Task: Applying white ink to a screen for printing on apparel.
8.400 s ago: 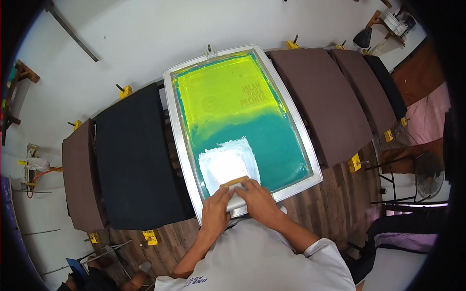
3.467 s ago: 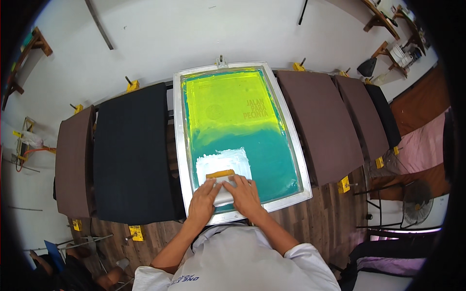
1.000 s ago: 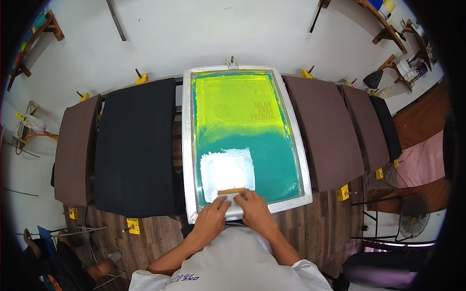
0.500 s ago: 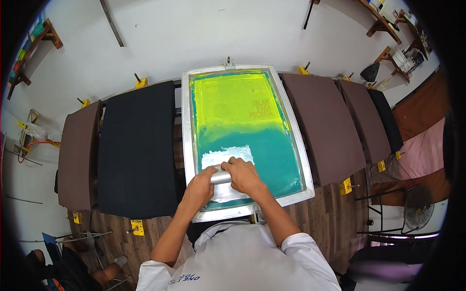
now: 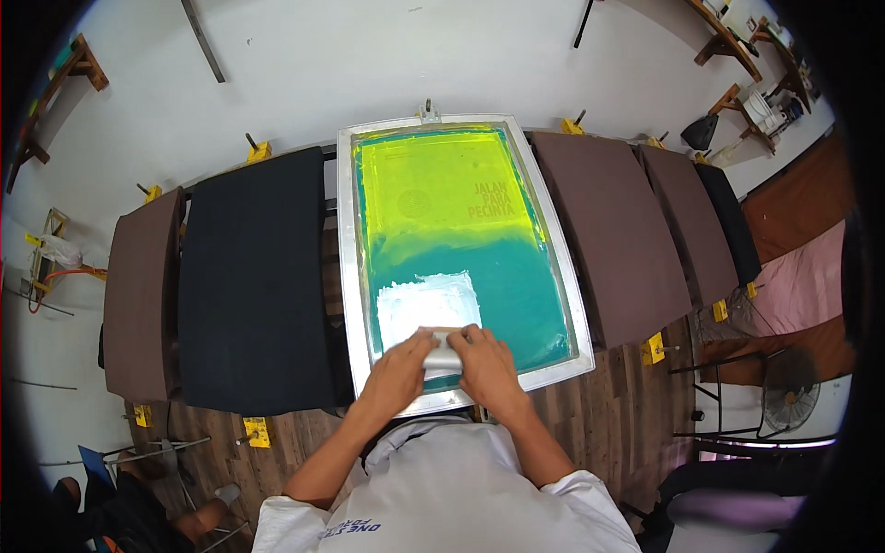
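Your left hand [image 5: 398, 376] and right hand [image 5: 490, 376] pinch opposite ends of the silver squeegee [image 5: 443, 353], probably to keep it level, over the near part of the white ink [image 5: 426, 302] within the frame [image 5: 349, 230]. The near rim leaves little room; open green mesh [image 5: 521, 313] lies beyond and rightward.

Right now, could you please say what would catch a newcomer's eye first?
Probably the yellow-green and teal screen in its silver frame, mid-picture. Next comes the white paint toward the screen's lower left, with the left hand and right hand gripping a silver scraper at its near side. A black panel lies left of the frame, a brown panel right.
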Tool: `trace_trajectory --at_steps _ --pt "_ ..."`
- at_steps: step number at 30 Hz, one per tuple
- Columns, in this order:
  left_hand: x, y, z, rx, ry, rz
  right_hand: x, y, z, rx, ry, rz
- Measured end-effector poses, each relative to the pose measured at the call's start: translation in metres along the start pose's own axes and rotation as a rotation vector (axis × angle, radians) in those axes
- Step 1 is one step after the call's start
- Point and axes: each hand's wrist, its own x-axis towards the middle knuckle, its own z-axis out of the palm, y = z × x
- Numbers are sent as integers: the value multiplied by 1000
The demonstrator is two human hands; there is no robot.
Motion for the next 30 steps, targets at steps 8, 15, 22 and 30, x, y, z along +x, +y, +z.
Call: trace_trajectory --at_steps 8,15,22,30 --pt "-36 0 9 53 -35 -25 -23 0 46 -21 79 -65" --pt "-34 24 -7 63 17 -101 -9 -4 8 4 -76 -144" --pt "8 -3 -8 19 89 -147 38 9 9 -7 14 -130" --pt "-5 -4 -4 33 173 16 33 6 14 -18 12 -118"
